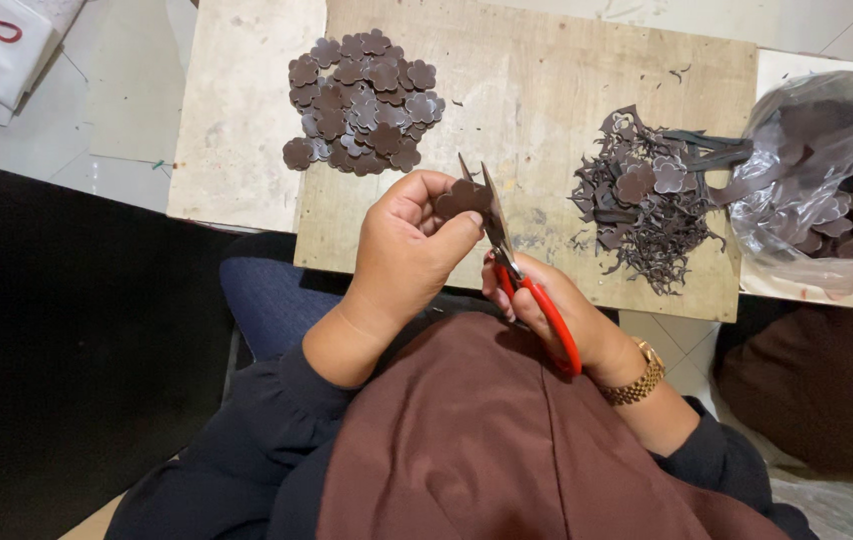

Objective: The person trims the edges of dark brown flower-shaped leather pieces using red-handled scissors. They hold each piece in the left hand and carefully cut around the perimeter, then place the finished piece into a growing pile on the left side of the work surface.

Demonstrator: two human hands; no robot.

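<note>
With your left hand pinching the brown flower piece above the board and your right hand gripping the red scissors, turn the piece into the blades, cutting close along its edge.

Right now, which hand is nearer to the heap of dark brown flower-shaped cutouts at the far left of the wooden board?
Left. The left hand sits just below the heap of flower-shaped cutouts; the right hand, gripping red-handled scissors, is lower and further right.
</note>
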